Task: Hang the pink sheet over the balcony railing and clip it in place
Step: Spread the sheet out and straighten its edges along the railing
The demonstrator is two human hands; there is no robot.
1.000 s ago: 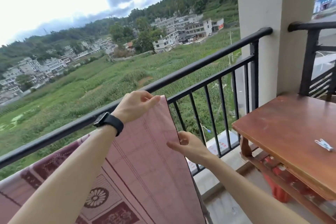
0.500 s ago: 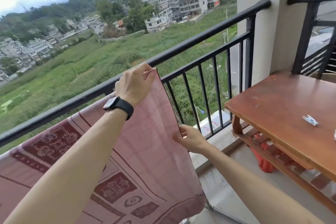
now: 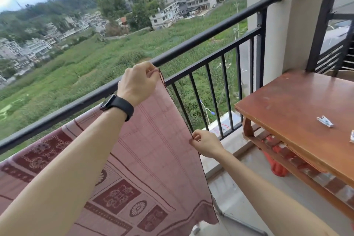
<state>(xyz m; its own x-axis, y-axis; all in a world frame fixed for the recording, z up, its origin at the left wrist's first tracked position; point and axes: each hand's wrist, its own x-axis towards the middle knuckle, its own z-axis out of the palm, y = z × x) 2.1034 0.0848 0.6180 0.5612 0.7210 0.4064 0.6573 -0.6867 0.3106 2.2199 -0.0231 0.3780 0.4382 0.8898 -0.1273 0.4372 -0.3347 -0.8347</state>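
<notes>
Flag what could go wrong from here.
1. The left hand pinches the corner of the pink sheet at the railing, the right hand pinches its side edge. The clips lie on the table, so fetching one frees an edge and the sheet may slip.
2. Open drop beyond the railing: a slipped sheet could fall outside.

Two hands (image 3: 138, 84) (image 3: 206, 143), one pink sheet (image 3: 153, 140), one table (image 3: 297, 105), seemingly two clips (image 3: 325, 121) (image 3: 352, 136).

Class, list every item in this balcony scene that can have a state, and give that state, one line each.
pink sheet: held up inside the railing, unclipped
left hand: pinches the sheet's top corner
right hand: pinches the sheet's side edge
railing: top rail bare
clips: lying loose on the table
</notes>
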